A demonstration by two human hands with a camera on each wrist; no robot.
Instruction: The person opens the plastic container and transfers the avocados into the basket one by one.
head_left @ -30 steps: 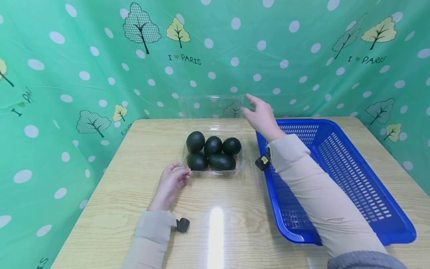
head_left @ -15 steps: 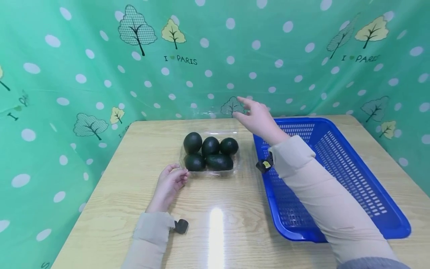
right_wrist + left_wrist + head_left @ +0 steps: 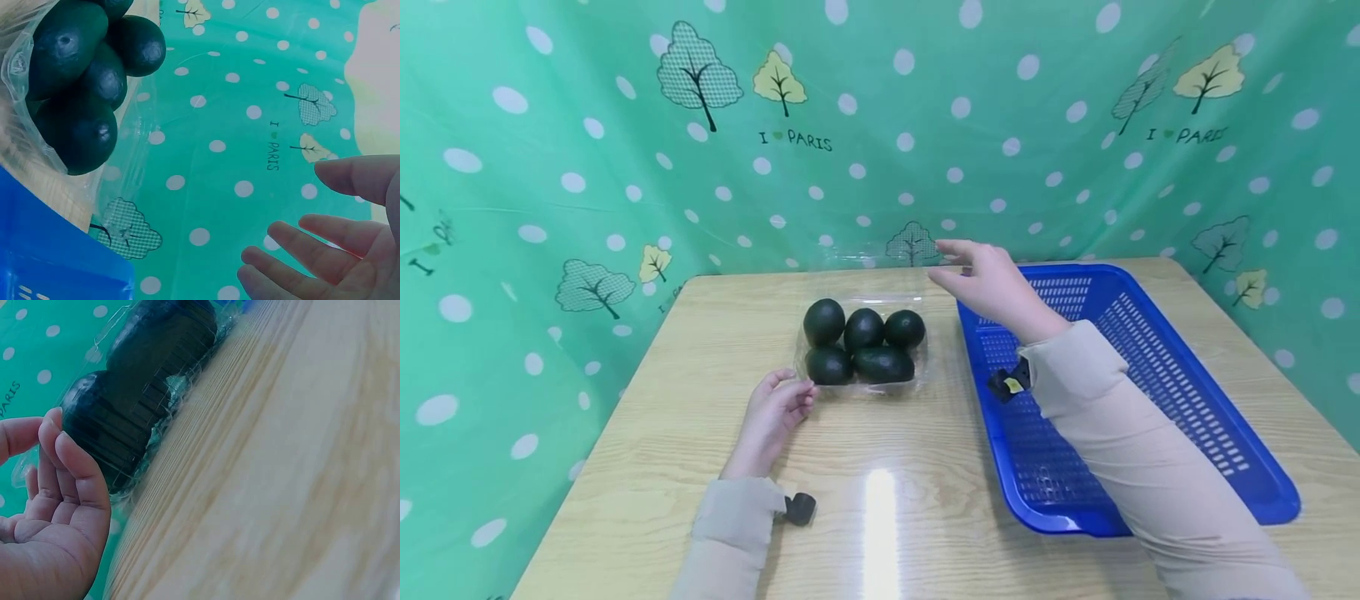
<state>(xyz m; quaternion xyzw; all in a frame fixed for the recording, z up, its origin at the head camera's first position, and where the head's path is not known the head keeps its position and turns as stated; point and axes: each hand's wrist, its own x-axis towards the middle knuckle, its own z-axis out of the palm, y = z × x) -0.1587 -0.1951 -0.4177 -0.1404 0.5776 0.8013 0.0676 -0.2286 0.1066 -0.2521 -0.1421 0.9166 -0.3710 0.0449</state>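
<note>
- Here sits the clear box (image 3: 880, 391) at the middle of the worktop (image 3: 655, 467); five dark green fruits (image 3: 864, 330) lie inside, the see-through lid (image 3: 868, 271) raised behind;
- left hand (image 3: 777, 408) at the near-left corner, its grip apparently pinching the rim; right hand (image 3: 988, 279) beside the lid, its grip spread and holding nothing;
- the step in hand looks like steadying the opened box; the next move seems to call for the free hand to clear the lid's edge;
- blue basket (image 3: 1270, 508) to the right, partly hidden by the sleeve (image 3: 1142, 450); the lid's outline is faint; the right wrist view cuts off the box.
</note>
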